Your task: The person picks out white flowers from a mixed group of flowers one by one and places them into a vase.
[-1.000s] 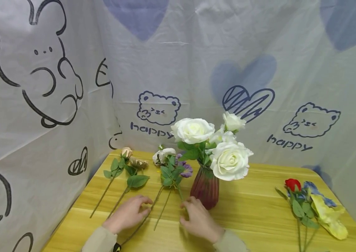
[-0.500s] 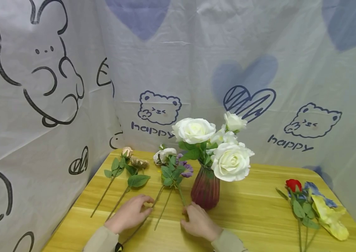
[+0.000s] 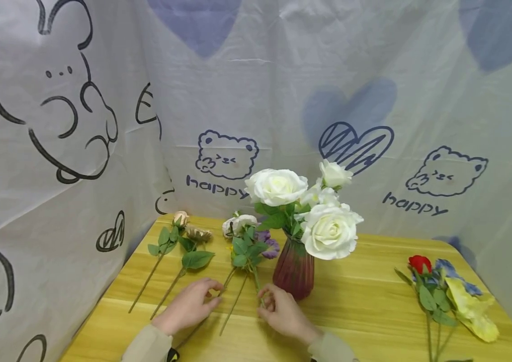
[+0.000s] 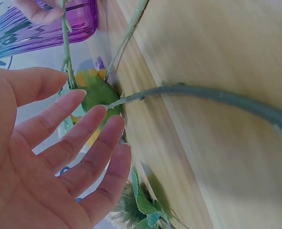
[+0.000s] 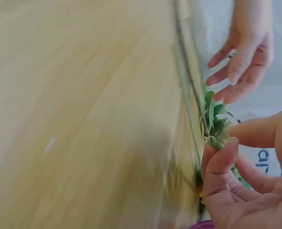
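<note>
My right hand [image 3: 284, 310] pinches the lower end of a leafy green flower stem [image 5: 214, 142] between thumb and fingertips. That stem runs up to green leaves [image 3: 248, 249] beside a white flower [image 3: 241, 222] and a purple flower [image 3: 270, 247]; which bloom it bears I cannot tell. My left hand [image 3: 191, 304] is held low over a long stem, fingers loosely bent and spread, gripping nothing in the left wrist view. Just beyond my right hand stands a ribbed reddish glass vase [image 3: 294, 274] holding white roses [image 3: 332, 231].
Left on the wooden table [image 3: 351, 322] lie a peach rose [image 3: 181, 217] and a brownish flower [image 3: 198, 233]. At the right lie a red rose [image 3: 420, 263], a blue flower [image 3: 450, 270] and a yellow flower [image 3: 472, 310]. A printed white curtain [image 3: 256, 90] encloses the back and sides.
My right hand has changed its grip on the stem's lower end, its fingers now more curled. The white and purple flowers have shifted slightly right. The left hand has barely moved.
</note>
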`<state>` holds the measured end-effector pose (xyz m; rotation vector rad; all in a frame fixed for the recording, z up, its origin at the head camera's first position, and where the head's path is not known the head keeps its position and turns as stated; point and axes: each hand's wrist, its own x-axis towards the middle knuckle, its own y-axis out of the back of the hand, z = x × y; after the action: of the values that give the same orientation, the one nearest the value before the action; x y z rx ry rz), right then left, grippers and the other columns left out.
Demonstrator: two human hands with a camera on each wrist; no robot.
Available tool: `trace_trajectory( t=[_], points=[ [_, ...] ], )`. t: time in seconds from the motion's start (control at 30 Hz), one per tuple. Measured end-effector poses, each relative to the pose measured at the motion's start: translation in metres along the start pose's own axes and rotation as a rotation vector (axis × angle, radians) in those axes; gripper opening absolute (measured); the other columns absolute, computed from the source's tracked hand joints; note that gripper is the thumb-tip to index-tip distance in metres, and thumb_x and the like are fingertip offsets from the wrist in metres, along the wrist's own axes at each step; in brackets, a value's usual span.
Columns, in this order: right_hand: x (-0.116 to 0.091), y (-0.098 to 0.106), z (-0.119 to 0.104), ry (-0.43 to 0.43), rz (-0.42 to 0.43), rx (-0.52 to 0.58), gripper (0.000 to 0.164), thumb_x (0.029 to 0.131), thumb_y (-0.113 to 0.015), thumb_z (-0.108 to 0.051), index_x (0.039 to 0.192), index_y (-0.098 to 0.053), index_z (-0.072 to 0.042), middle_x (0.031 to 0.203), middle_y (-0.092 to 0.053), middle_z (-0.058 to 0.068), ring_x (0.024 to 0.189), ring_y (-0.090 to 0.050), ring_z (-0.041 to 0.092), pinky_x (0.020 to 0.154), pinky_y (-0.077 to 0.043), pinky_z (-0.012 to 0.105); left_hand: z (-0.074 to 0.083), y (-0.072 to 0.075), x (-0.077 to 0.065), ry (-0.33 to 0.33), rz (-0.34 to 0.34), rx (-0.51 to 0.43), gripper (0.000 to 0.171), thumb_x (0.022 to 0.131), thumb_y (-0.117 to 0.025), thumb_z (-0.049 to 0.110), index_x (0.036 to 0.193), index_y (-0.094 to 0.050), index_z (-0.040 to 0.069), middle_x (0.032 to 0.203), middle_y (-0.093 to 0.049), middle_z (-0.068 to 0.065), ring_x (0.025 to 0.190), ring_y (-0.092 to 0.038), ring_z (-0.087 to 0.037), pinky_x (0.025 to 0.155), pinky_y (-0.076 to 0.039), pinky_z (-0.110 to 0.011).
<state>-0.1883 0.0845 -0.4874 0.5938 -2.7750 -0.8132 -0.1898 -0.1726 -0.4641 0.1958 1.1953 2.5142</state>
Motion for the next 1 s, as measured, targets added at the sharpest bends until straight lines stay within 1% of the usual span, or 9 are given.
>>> trace_trajectory(
  t=[0.13, 0.17, 0.23, 0.33, 0.47, 0.63, 0.73, 0.83, 1.0],
  points=[
    [0.008, -0.002, -0.005, -0.126, -0.003, 0.248, 0.047, 0.095, -0.065, -0.012, 0.134, -0.043, 0.004, 0.088, -0.068, 0.016, 0.059, -0.055, 0.008, 0.053, -0.043, 0.02, 0.0, 0.001, 0.0, 0.002, 0.006, 0.0, 0.028, 0.097, -0.066, 0.018, 0.123, -0.068, 0.009, 0.123, -0.068, -0.01, 0.102, -0.066, -0.026, 0.084, -0.058, -0.049],
    [0.011, -0.003, -0.007, -0.155, 0.0, 0.304, 0.051, 0.097, -0.064, -0.013, 0.138, -0.04, 0.005, 0.091, -0.069, 0.019, 0.06, -0.056, 0.009, 0.053, -0.043, 0.021, 0.0, 0.001, 0.001, 0.003, 0.008, -0.001, 0.027, 0.097, -0.066, 0.018, 0.123, -0.068, 0.009, 0.124, -0.068, -0.01, 0.102, -0.066, -0.026, 0.084, -0.059, -0.049],
    [0.018, -0.005, -0.009, -0.196, 0.008, 0.394, 0.056, 0.1, -0.062, -0.016, 0.144, -0.035, 0.006, 0.095, -0.071, 0.02, 0.06, -0.058, 0.009, 0.054, -0.043, 0.021, 0.0, 0.001, 0.001, 0.005, 0.012, -0.002, 0.027, 0.097, -0.066, 0.017, 0.123, -0.068, 0.009, 0.125, -0.068, -0.01, 0.103, -0.067, -0.026, 0.083, -0.059, -0.049],
    [0.028, -0.008, -0.014, -0.246, 0.011, 0.512, 0.06, 0.102, -0.059, -0.02, 0.148, -0.032, 0.007, 0.095, -0.073, 0.015, 0.061, -0.06, 0.008, 0.056, -0.045, 0.019, 0.0, 0.002, 0.0, 0.011, 0.013, -0.009, 0.027, 0.097, -0.066, 0.017, 0.123, -0.068, 0.01, 0.127, -0.067, -0.011, 0.102, -0.066, -0.026, 0.082, -0.059, -0.048],
    [0.039, -0.012, -0.017, -0.286, -0.014, 0.638, 0.055, 0.105, -0.055, -0.027, 0.146, -0.038, 0.006, 0.09, -0.071, 0.005, 0.059, -0.056, 0.006, 0.053, -0.042, 0.016, -0.001, 0.004, 0.0, 0.019, 0.011, -0.01, 0.027, 0.097, -0.066, 0.018, 0.123, -0.069, 0.01, 0.128, -0.067, -0.011, 0.102, -0.067, -0.026, 0.081, -0.059, -0.048],
    [0.042, -0.015, -0.018, -0.31, -0.029, 0.676, 0.047, 0.106, -0.052, -0.031, 0.141, -0.047, 0.001, 0.084, -0.068, -0.002, 0.056, -0.053, 0.005, 0.048, -0.037, 0.013, -0.001, 0.004, 0.0, 0.023, 0.02, -0.014, 0.028, 0.096, -0.066, 0.018, 0.123, -0.069, 0.01, 0.129, -0.067, -0.011, 0.103, -0.067, -0.027, 0.082, -0.059, -0.049],
    [0.041, -0.016, -0.022, -0.301, -0.021, 0.663, 0.04, 0.106, -0.051, -0.026, 0.136, -0.049, 0.0, 0.08, -0.065, -0.003, 0.055, -0.051, 0.005, 0.047, -0.034, 0.013, -0.001, 0.005, -0.001, 0.027, 0.039, -0.02, 0.029, 0.096, -0.066, 0.018, 0.123, -0.068, 0.009, 0.129, -0.067, -0.011, 0.104, -0.067, -0.029, 0.084, -0.059, -0.049],
    [0.039, -0.016, -0.025, -0.264, -0.024, 0.627, 0.034, 0.106, -0.051, -0.021, 0.132, -0.05, 0.0, 0.078, -0.063, -0.003, 0.054, -0.05, 0.006, 0.047, -0.032, 0.017, -0.001, 0.006, -0.002, 0.033, 0.052, -0.016, 0.029, 0.095, -0.067, 0.019, 0.123, -0.068, 0.009, 0.129, -0.067, -0.01, 0.104, -0.067, -0.028, 0.085, -0.059, -0.049],
    [0.034, -0.015, -0.03, -0.179, -0.049, 0.529, 0.028, 0.105, -0.05, -0.016, 0.129, -0.051, 0.001, 0.075, -0.061, 0.0, 0.054, -0.05, 0.008, 0.047, -0.03, 0.021, -0.001, 0.007, -0.001, 0.037, 0.047, -0.011, 0.029, 0.096, -0.066, 0.019, 0.123, -0.068, 0.009, 0.128, -0.067, -0.009, 0.104, -0.067, -0.027, 0.085, -0.059, -0.048]
  ],
)
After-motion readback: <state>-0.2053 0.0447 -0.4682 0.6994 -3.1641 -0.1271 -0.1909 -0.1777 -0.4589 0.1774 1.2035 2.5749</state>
